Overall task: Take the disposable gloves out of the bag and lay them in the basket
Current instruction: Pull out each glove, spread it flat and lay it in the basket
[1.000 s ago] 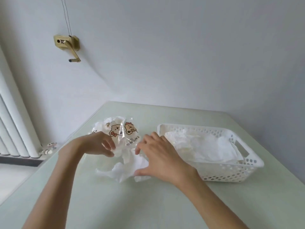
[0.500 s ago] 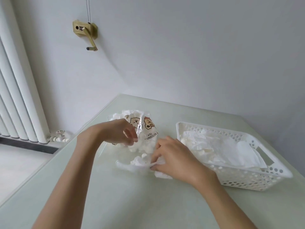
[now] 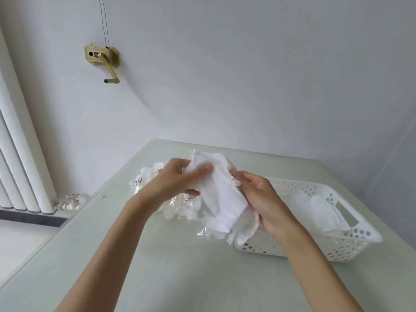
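Over the pale table [image 3: 157,266], left hand [image 3: 177,183] and right hand [image 3: 261,199] both pinch the glove [image 3: 225,199], its long axis slanting toward the basket [image 3: 351,246] just right, nearer the right hand.

1. Bag [image 3: 146,183]: mostly hidden behind the left hand [image 3: 177,181] and the held gloves [image 3: 222,194]; print too small to read.
2. Right hand [image 3: 263,203]: fingers tucked behind the gloves, tips unseen.
3. Basket [image 3: 351,246]: near-left corner covered by the right wrist and hanging gloves.
4. Both forearms: cut off by the bottom edge.
5. Table [image 3: 157,266]: near edge and right side out of frame.
6. Radiator [image 3: 20,154]: cropped at the left edge.
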The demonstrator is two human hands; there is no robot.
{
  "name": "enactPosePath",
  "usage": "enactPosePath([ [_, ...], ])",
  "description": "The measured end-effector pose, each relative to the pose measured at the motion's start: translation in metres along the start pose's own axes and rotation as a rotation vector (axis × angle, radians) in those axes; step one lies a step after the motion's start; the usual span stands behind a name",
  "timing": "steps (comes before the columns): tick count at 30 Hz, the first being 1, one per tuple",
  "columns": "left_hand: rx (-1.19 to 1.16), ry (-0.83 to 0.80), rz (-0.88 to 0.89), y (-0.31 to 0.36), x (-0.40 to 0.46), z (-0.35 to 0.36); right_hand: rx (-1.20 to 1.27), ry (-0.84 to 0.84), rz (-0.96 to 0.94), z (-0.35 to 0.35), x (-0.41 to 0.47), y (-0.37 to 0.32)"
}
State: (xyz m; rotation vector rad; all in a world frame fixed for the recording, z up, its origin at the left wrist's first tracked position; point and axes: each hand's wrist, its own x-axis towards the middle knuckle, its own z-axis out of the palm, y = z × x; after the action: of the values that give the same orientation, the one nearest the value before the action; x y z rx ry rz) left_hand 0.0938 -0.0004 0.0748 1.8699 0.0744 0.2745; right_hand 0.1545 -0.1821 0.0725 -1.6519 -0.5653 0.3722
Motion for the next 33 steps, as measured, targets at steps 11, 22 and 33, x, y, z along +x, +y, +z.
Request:
enactPosePath([
  [11, 0.194, -0.091, 0.109, 0.036, -0.019, 0.012, -0.168, -0.273, -0.019, -0.032, -0.008, -0.017],
  [22, -0.118, 0.033, 0.157, 0.029, -0.008, 0.024, -0.042, -0.306, -0.032, -0.082, -0.01, -0.018],
  [33, 0.079, -0.214, 0.291, 0.042, -0.016, 0.06, 0.05, -0.453, 0.103, -0.081, -0.008, -0.004],
])
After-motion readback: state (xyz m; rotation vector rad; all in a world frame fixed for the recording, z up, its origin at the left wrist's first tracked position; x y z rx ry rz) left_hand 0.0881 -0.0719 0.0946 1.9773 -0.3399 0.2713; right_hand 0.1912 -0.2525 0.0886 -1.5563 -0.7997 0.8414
